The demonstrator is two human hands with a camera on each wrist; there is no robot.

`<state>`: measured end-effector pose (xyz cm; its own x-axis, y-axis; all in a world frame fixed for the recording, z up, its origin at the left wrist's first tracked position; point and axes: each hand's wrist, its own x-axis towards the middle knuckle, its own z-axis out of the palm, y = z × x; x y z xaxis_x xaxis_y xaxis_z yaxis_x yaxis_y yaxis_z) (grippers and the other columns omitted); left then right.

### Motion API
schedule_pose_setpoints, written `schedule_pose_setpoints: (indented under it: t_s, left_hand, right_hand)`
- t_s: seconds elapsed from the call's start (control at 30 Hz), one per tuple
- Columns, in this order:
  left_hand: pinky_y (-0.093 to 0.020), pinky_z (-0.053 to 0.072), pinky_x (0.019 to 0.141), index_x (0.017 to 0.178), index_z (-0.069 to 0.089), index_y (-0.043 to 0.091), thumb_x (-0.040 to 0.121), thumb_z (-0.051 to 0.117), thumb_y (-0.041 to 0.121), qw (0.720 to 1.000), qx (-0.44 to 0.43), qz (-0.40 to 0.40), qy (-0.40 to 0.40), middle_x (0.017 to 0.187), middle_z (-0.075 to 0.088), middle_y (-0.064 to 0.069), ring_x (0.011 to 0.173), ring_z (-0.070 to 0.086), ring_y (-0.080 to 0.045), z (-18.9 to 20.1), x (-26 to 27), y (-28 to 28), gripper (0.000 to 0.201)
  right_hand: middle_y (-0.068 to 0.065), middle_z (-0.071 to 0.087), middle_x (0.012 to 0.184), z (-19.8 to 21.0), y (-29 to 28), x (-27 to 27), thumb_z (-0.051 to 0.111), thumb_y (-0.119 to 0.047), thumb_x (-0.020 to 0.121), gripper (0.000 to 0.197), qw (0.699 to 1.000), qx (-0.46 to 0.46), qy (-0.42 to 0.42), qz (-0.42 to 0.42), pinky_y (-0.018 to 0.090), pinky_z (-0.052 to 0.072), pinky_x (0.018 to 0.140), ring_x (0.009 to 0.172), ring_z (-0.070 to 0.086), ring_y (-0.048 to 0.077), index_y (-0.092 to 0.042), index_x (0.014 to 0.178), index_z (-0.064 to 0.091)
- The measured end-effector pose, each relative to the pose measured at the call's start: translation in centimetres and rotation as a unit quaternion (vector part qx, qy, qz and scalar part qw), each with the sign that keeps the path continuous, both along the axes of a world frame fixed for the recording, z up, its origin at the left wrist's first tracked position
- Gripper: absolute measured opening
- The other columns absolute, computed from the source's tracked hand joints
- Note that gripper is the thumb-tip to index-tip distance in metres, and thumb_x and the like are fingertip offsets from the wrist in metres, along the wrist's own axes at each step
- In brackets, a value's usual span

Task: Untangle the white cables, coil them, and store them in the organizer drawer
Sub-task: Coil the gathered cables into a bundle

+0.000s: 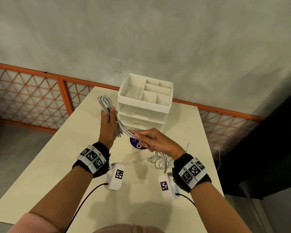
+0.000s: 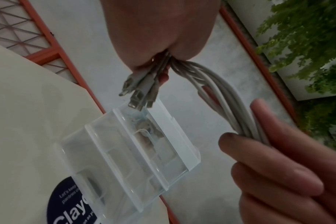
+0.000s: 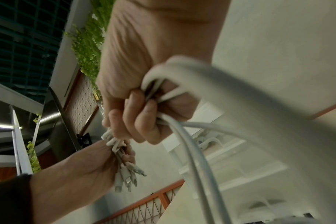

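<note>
My left hand [image 1: 108,121] grips a bundle of white cables [image 1: 106,102] above the table, with a loop standing up out of the fist. Several connector ends [image 2: 138,94] hang below that fist. The strands run right into my right hand [image 1: 148,140], whose fingers [image 3: 142,121] curl round them. From there the loose lengths [image 1: 158,161] drop in curls onto the cream table [image 1: 57,165]. The white organizer [image 1: 144,101] stands just behind both hands, with open compartments on top and its drawers [image 1: 141,113] closed.
A round dark purple sticker [image 1: 136,145] lies on the table under my right hand. An orange lattice fence [image 1: 32,95] runs behind the table. A dark block [image 1: 267,148] stands close to the right edge. Black leads hang from the wrist cameras.
</note>
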<state>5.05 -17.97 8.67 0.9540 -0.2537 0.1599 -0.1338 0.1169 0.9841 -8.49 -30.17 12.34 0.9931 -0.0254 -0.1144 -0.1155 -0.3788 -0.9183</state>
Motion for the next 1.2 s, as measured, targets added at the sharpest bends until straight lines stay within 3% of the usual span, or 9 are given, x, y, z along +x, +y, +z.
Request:
schedule_pose_setpoints:
  t_s: [0.13,0.3,0.5,0.6,0.67,0.8,0.97,1.1,1.2]
  left_hand:
    - [-0.019,0.04,0.041,0.074,0.045,0.008,0.103,0.03,0.029,0.999,-0.019,-0.039,-0.006,0.054,0.052,0.005,0.043,0.047,-0.007,0.5,-0.4,-0.4,0.039]
    - [-0.016,0.032,0.031,0.059,0.043,0.01,0.103,0.028,0.031,0.998,-0.025,-0.044,-0.022,0.04,0.047,0.003,0.031,0.043,-0.014,1.4,-0.2,-0.3,0.051]
    - [-0.017,0.036,0.033,0.061,0.042,0.011,0.103,0.029,0.033,0.997,0.007,-0.068,-0.047,0.048,0.046,-0.005,0.033,0.043,-0.01,1.4,0.1,0.8,0.049]
    - [-0.022,0.038,0.039,0.07,0.039,0.013,0.103,0.031,0.03,0.989,0.039,-0.122,-0.077,0.049,0.044,0.009,0.041,0.043,-0.008,1.4,-0.1,1.0,0.037]
    - [-0.022,0.037,0.044,0.074,0.039,0.011,0.103,0.032,0.027,0.979,0.066,-0.171,-0.089,0.052,0.041,0.009,0.044,0.04,-0.006,1.6,-0.6,0.7,0.033]
    - [-0.017,0.037,0.049,0.073,0.039,0.012,0.103,0.032,0.026,0.947,0.101,-0.29,-0.095,0.057,0.037,0.002,0.048,0.036,-0.007,2.8,-1.9,0.2,0.033]
    - [-0.017,0.034,0.05,0.068,0.039,0.019,0.102,0.035,0.032,0.928,0.103,-0.355,-0.049,0.056,0.035,0.007,0.05,0.032,-0.007,3.8,-2.7,-0.8,0.036]
    - [-0.021,0.038,0.054,0.075,0.044,0.013,0.101,0.036,0.032,0.948,0.085,-0.306,-0.023,0.059,0.041,0.005,0.052,0.039,-0.006,3.4,-3.3,-1.7,0.033]
    - [-0.025,0.053,0.072,0.104,0.055,0.002,0.102,0.035,0.033,0.948,0.088,-0.303,-0.034,0.086,0.065,-0.008,0.079,0.065,-0.015,3.1,-3.4,-2.0,0.037]
  right_hand:
    - [-0.004,0.033,0.059,-0.5,0.0,0.0,0.045,-0.027,0.1,0.038,0.999,0.022,0.024,0.028,0.014,0.026,0.046,0.049,0.026,0.005,-0.021,0.138,0.048]
    - [0.0,0.054,0.073,-1.4,-0.3,-0.6,0.041,-0.024,0.102,0.043,0.994,0.017,0.068,0.082,0.018,0.038,0.055,0.05,0.041,0.008,-0.026,0.145,0.037]
    - [0.0,0.048,0.065,-0.7,-3.5,-1.7,0.046,-0.035,0.099,0.024,0.988,-0.053,0.134,0.055,0.019,0.045,0.061,0.052,0.048,0.005,-0.033,0.092,0.069]
    - [-0.016,0.056,0.062,0.5,-4.1,-1.8,0.047,-0.032,0.099,0.029,0.985,-0.123,0.119,0.037,0.014,0.044,0.06,0.053,0.051,-0.003,-0.016,0.112,0.068]
    - [-0.023,0.068,0.082,1.8,-4.1,-1.4,0.05,-0.028,0.097,0.032,0.985,-0.153,0.08,0.019,0.013,0.051,0.074,0.073,0.062,-0.006,-0.012,0.12,0.065]
    - [-0.015,0.062,0.058,3.8,-3.8,-0.6,0.061,-0.017,0.091,0.023,0.987,-0.161,0.014,-0.019,0.005,0.037,0.052,0.052,0.054,-0.009,-0.006,0.109,0.072]
    - [0.012,0.072,0.075,4.5,-2.9,-0.1,0.071,-0.014,0.083,0.016,0.987,-0.141,-0.055,-0.057,0.009,0.042,0.056,0.063,0.06,0.008,-0.007,0.097,0.076]
    - [0.009,0.073,0.078,4.7,-2.5,0.1,0.076,-0.012,0.078,0.011,0.982,-0.141,-0.091,-0.082,0.022,0.051,0.064,0.072,0.067,0.029,-0.006,0.087,0.073]
    - [0.001,0.072,0.08,4.6,-2.4,0.3,0.079,-0.011,0.075,0.015,0.974,-0.176,-0.106,-0.093,0.026,0.053,0.071,0.078,0.069,0.017,-0.009,0.08,0.065]
